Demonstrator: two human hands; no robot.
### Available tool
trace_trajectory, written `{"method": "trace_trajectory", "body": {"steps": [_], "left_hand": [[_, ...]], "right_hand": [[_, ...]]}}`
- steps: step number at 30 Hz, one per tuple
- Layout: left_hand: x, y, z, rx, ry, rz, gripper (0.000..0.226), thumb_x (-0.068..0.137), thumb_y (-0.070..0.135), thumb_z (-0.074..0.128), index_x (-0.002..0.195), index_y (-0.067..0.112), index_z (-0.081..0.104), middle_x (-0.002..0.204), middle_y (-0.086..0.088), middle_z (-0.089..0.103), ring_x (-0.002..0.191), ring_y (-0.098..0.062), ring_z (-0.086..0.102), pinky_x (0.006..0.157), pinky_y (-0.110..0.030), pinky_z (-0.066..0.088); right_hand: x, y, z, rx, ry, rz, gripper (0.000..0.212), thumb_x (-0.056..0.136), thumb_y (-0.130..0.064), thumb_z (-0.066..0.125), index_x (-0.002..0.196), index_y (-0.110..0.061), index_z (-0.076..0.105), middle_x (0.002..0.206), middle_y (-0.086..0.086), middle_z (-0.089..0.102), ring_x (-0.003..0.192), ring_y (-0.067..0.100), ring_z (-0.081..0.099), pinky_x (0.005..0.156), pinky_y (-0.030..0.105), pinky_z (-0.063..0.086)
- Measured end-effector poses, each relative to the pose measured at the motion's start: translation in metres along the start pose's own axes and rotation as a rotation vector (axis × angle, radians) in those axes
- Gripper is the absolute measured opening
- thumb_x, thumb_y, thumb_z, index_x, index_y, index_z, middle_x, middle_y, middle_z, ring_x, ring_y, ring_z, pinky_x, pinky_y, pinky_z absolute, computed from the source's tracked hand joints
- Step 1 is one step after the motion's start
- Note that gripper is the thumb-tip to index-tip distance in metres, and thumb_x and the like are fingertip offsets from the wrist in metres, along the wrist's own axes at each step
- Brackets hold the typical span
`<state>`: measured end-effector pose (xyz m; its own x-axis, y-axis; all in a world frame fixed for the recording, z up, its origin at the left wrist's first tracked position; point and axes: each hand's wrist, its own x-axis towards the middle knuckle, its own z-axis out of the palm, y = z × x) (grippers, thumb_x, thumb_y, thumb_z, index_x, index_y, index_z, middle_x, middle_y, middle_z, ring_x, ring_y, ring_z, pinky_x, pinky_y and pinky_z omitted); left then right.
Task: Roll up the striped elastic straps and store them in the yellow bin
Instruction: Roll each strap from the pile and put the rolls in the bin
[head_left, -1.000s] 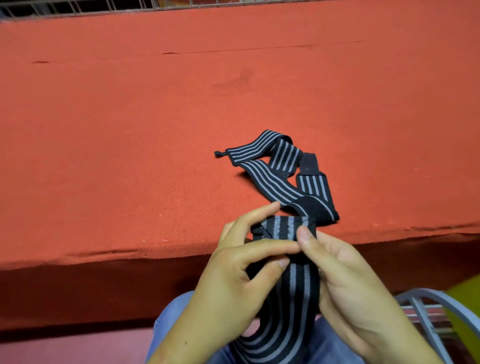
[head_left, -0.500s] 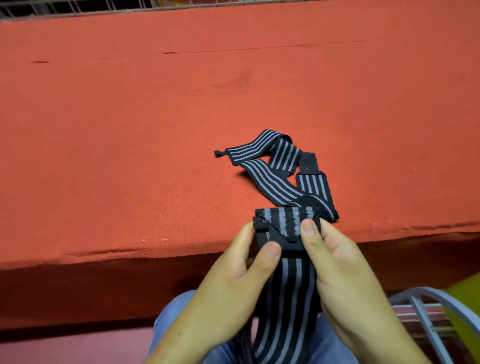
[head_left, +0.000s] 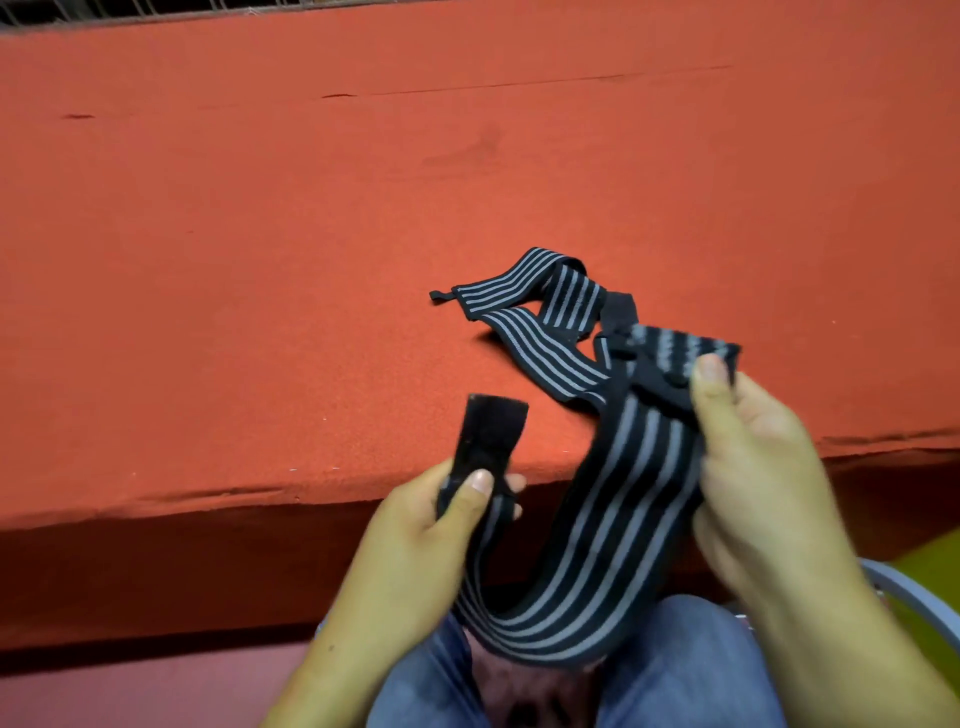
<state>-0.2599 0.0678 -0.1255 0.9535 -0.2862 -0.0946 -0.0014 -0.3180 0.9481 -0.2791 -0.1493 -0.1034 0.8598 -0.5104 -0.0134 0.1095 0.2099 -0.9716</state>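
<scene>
I hold one black strap with grey stripes (head_left: 608, 525) between both hands; it sags in a loop down to my lap. My left hand (head_left: 415, 540) pinches the end with the plain black fastener patch, which sticks up. My right hand (head_left: 748, 467) pinches the other, striped end near the table edge. A second striped strap (head_left: 530, 322) lies loosely crumpled on the red table just beyond my hands. A sliver of the yellow bin (head_left: 935, 577) shows at the lower right, mostly out of view.
The red felt-covered table (head_left: 311, 260) stretches wide ahead, its front edge just in front of my hands. A grey metal chair frame (head_left: 904, 592) curves at the lower right beside the yellow bin. My knees in blue jeans are below.
My hands have pulled apart. The strap end that both hands held together at the middle has been opened out, the left hand moving left with the fastener end, the right hand moving right.
</scene>
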Motion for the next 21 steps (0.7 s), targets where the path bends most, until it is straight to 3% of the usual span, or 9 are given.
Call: {"method": "trace_trajectory", "body": {"steps": [4, 7, 9, 12, 16, 19, 21], "left_hand": [[0.001, -0.015, -0.016, -0.004, -0.083, -0.114, 0.023, 0.104, 0.013, 0.057, 0.116, 0.028, 0.071, 0.107, 0.009, 0.080, 0.106, -0.007, 0.073, 0.108, -0.046, 0.051], [-0.001, -0.020, -0.016, 0.014, -0.170, -0.171, 0.040, 0.100, 0.015, 0.066, 0.130, 0.041, 0.057, 0.117, 0.014, 0.076, 0.114, -0.003, 0.069, 0.113, -0.042, 0.047], [-0.001, -0.020, -0.013, -0.003, -0.159, -0.135, 0.042, 0.095, 0.026, 0.072, 0.131, 0.043, 0.057, 0.125, 0.017, 0.072, 0.120, -0.002, 0.065, 0.114, -0.040, 0.046], [-0.002, -0.013, -0.010, -0.016, -0.122, -0.021, 0.047, 0.086, 0.041, 0.071, 0.131, 0.040, 0.059, 0.130, 0.023, 0.067, 0.128, 0.003, 0.058, 0.115, -0.037, 0.044], [-0.003, 0.004, -0.004, -0.055, -0.119, 0.156, 0.049, 0.086, 0.050, 0.066, 0.133, 0.038, 0.060, 0.136, 0.022, 0.064, 0.133, 0.000, 0.055, 0.113, -0.034, 0.044], [-0.002, 0.023, 0.004, -0.129, -0.109, 0.242, 0.049, 0.088, 0.047, 0.064, 0.134, 0.033, 0.059, 0.134, 0.016, 0.067, 0.128, -0.007, 0.062, 0.103, -0.023, 0.050], [0.000, 0.036, 0.008, -0.187, -0.104, 0.260, 0.049, 0.088, 0.046, 0.064, 0.135, 0.032, 0.060, 0.132, 0.010, 0.069, 0.119, -0.016, 0.067, 0.098, -0.030, 0.055]], "right_hand": [[0.011, -0.019, -0.012, 0.154, 0.050, 0.021, 0.035, 0.114, -0.028, 0.041, 0.119, -0.010, 0.071, 0.114, 0.007, 0.081, 0.111, 0.022, 0.076, 0.099, 0.036, 0.060], [0.008, -0.030, -0.009, 0.208, 0.003, 0.021, 0.039, 0.114, -0.027, 0.040, 0.110, -0.012, 0.076, 0.112, 0.005, 0.082, 0.108, 0.019, 0.077, 0.091, 0.030, 0.062], [0.006, -0.033, -0.006, 0.237, -0.031, 0.029, 0.042, 0.113, -0.027, 0.041, 0.104, -0.012, 0.079, 0.111, 0.006, 0.082, 0.107, 0.019, 0.078, 0.087, 0.028, 0.062], [0.002, -0.037, -0.002, 0.258, -0.085, 0.045, 0.038, 0.112, -0.026, 0.041, 0.112, -0.008, 0.075, 0.113, 0.008, 0.081, 0.107, 0.019, 0.078, 0.084, 0.026, 0.062], [-0.004, -0.036, 0.004, 0.210, -0.167, 0.036, 0.038, 0.111, -0.029, 0.042, 0.122, -0.008, 0.071, 0.119, 0.010, 0.079, 0.115, 0.022, 0.075, 0.098, 0.032, 0.060], [-0.009, -0.028, 0.010, 0.166, -0.229, 0.023, 0.038, 0.108, -0.030, 0.045, 0.125, -0.008, 0.071, 0.121, 0.011, 0.079, 0.117, 0.025, 0.074, 0.101, 0.036, 0.059], [-0.012, -0.021, 0.013, 0.132, -0.268, 0.018, 0.036, 0.104, -0.031, 0.049, 0.122, -0.009, 0.072, 0.119, 0.013, 0.079, 0.114, 0.028, 0.075, 0.096, 0.036, 0.061]]}}
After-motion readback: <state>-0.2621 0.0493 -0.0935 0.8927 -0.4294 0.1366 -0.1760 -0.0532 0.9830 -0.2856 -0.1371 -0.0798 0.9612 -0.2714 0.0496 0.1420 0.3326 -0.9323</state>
